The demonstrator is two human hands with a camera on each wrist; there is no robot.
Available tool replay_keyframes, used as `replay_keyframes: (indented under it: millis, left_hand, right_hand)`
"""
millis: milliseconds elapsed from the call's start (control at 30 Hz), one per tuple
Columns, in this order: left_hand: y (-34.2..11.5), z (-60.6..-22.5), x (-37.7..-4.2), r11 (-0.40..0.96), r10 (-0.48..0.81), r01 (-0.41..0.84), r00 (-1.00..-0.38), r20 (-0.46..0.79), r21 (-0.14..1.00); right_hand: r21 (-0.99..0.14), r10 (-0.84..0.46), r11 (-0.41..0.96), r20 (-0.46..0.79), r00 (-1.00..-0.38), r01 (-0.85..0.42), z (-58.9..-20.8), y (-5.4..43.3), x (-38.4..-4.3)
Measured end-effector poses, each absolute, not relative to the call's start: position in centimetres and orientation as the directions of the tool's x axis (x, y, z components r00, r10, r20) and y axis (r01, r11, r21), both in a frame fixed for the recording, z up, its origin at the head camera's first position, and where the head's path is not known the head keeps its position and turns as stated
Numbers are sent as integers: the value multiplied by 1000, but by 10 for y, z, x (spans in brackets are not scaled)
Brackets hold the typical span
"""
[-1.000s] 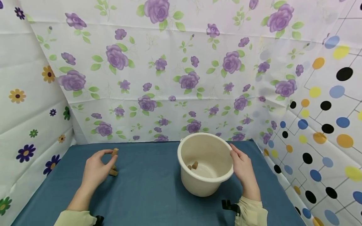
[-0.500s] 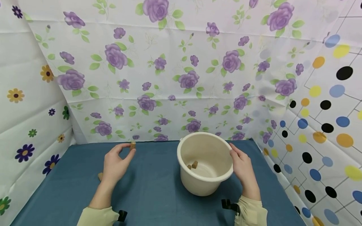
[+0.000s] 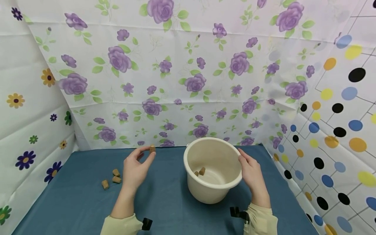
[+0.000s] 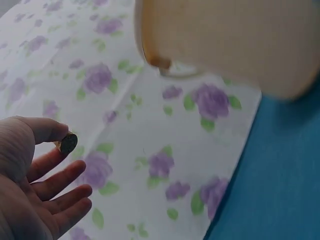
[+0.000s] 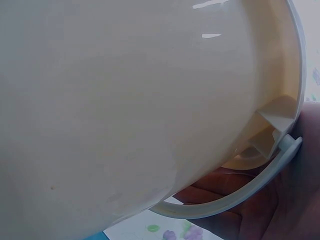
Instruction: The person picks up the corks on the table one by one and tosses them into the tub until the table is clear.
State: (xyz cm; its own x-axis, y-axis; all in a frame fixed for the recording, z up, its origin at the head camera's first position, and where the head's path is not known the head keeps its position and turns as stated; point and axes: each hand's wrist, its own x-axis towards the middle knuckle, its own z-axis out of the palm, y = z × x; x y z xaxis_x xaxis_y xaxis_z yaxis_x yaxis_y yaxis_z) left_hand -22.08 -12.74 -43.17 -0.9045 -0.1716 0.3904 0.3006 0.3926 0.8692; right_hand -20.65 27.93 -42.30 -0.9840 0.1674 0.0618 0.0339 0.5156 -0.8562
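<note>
cork [image 3: 152,149] lifted off the cloth and carried toward the bucket [image 3: 213,192]
the left hand [image 3: 135,169] pinched it between thumb and fingertip, other fingers loose, now just left of the rim; three corks [image 3: 112,178] stayed on the blue cloth [image 3: 164,202], and the right hand [image 3: 252,174] still steadied the bucket's side

Your left hand [image 3: 135,166] is raised, thumb and forefinger pinched; your right hand [image 3: 252,173] is upright, fingers relaxed.

The bucket [image 3: 214,169] is smooth, glossy cream plastic, the tablecloth [image 3: 164,202] matt blue cloth, the corks [image 3: 111,179] rough.
</note>
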Motion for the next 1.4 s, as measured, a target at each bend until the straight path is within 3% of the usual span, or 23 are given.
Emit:
replay_keyframes:
  millis: [567,867,1400]
  left_hand:
    - [-45,-402,-195,106,-75,431,-895,440,896]
    - [-23,-407,-193,63,22,455,-891,454,888]
    - [-16,-404,-189,44,44,435,-900,433,899]
  right_hand:
    - [-849,165,528,68,-984,30,-423,279,-206]
    - [-848,164,530,76,-983,23,-423,279,-206]
    - [-854,171,520,69,-983,30,-423,279,-206]
